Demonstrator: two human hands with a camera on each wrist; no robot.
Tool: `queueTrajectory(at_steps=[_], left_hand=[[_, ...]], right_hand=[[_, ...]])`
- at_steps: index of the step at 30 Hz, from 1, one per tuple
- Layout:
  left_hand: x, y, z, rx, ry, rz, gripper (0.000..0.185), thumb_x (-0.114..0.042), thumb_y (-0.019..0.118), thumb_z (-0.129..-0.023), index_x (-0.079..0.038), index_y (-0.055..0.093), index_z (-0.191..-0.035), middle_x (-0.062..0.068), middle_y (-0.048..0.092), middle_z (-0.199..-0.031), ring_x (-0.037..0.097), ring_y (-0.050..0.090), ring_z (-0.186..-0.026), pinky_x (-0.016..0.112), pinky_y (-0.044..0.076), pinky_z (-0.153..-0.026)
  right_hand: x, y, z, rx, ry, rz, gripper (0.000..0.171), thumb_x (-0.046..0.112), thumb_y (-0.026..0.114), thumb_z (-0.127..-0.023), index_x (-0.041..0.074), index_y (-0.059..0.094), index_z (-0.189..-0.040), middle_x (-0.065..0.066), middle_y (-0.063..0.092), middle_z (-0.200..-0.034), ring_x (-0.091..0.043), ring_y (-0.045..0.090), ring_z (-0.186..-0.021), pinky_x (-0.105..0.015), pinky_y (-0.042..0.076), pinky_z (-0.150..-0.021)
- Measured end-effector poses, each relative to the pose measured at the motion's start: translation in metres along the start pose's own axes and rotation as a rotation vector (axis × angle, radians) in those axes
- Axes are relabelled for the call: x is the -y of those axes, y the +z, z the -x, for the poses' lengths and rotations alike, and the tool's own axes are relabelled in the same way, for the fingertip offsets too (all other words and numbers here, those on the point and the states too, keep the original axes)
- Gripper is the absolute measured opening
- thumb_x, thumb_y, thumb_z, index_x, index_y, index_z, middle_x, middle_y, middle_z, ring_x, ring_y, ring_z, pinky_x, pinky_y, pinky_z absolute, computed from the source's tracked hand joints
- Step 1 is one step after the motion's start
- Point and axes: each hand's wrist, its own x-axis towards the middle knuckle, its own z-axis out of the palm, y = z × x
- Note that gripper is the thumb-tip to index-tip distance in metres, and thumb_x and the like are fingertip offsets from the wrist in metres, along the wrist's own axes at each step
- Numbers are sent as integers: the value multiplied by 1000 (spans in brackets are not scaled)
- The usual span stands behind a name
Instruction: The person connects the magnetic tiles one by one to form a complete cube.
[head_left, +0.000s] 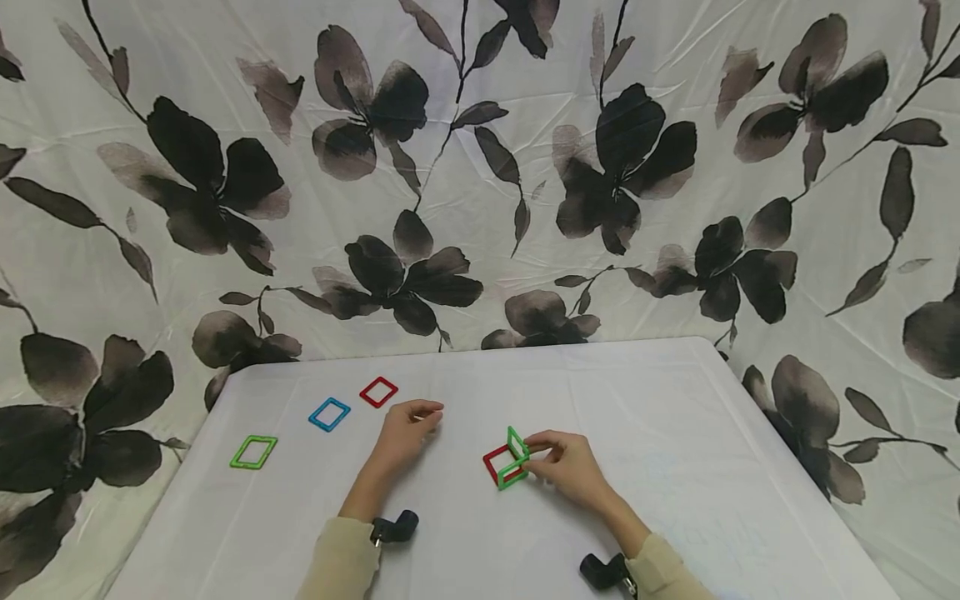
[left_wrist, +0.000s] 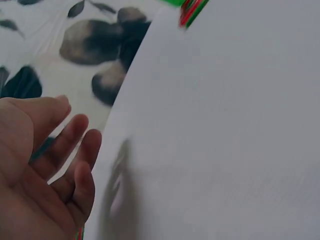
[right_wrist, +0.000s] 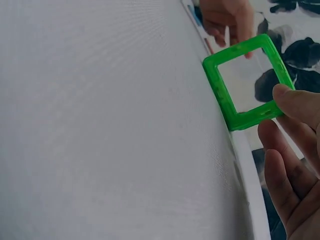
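Two hands noted: right hand (head_left: pixel 572 468) grip pinching upright green square frame (head_left: pixel 516 442), left hand (head_left: pixel 405 432) grip loosely spread above white surface (head_left: pixel 675 433).

staged tabletop (head_left: pixel 675 400) before floral backdrop (head_left: pixel 480 167)

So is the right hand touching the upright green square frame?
Touching. In the right wrist view the thumb tip of the right hand presses the corner of the upright green square frame; the head view agrees.
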Motion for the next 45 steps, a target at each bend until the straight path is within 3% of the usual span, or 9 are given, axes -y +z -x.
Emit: queueTrajectory(at_steps=[6,10,18,24,31,35,39,42,45], left_hand=[[17,-46,-5,-218,-56,-78,24,-12,68,-91,-1,70,-112,11,66,-88,20,63,-71,23,50,-60],[26,-67,-9,-277,-102,-73,32,-10,67,-91,4,64,-120,16,67,-86,22,66,-63,22,50,-54],[36,-84,-23,-203,-218,-158,56,-16,67,-91,4,45,-139,8,66,-68,15,63,-52,25,44,-50],[41,-85,-34,-150,-315,-185,64,-20,70,-90,2,41,-143,5,62,-62,14,61,-50,25,45,-47],[40,-83,-42,-141,-371,-250,69,-22,72,-88,5,40,-143,4,61,-58,12,58,-45,22,44,-44],[39,-81,-40,-172,-347,-300,65,-24,74,-86,4,47,-138,6,63,-59,14,58,-48,25,42,-48],[38,-76,-36,-286,-265,-309,54,-24,78,-81,0,60,-126,9,66,-74,20,59,-65,29,41,-56],[37,-70,-33,-386,-201,-252,36,-21,77,-83,-1,68,-111,12,67,-84,22,59,-69,29,42,-57],[36,-64,-32,-437,-159,-155,23,-18,74,-87,1,72,-101,15,68,-85,19,60,-60,24,45,-51]], right_hand=[[2,2,7,-85,17,12,29,-3,79,-77,-2,70,-105,-16,71,-95,-26,61,-54,-22,42,-44],[4,2,10,-107,28,13,30,-3,80,-76,-3,70,-104,-17,71,-94,-17,59,-53,-21,41,-44],[4,5,15,-130,78,7,29,-3,79,-76,-2,70,-104,-14,71,-93,-15,58,-54,-17,38,-44],[3,7,17,-151,67,0,31,-3,80,-76,-3,69,-104,-14,70,-92,-14,59,-55,-19,40,-44],[1,7,17,-158,68,-28,31,-5,79,-75,-4,68,-104,-16,70,-91,-18,61,-55,-21,43,-45],[-1,7,16,-151,74,-41,31,-5,79,-76,-5,68,-105,-17,70,-92,-21,62,-56,-21,43,-46],[-2,6,17,-141,76,-55,31,-4,79,-76,-4,68,-105,-18,70,-93,-20,62,-56,-21,44,-46],[-3,6,17,-134,78,-56,32,-3,79,-76,-4,68,-106,-18,70,-93,-17,62,-56,-21,44,-47],[-4,5,17,-135,83,-49,31,-4,79,-76,-4,68,-105,-17,70,-93,-16,61,-56,-21,44,-47]])
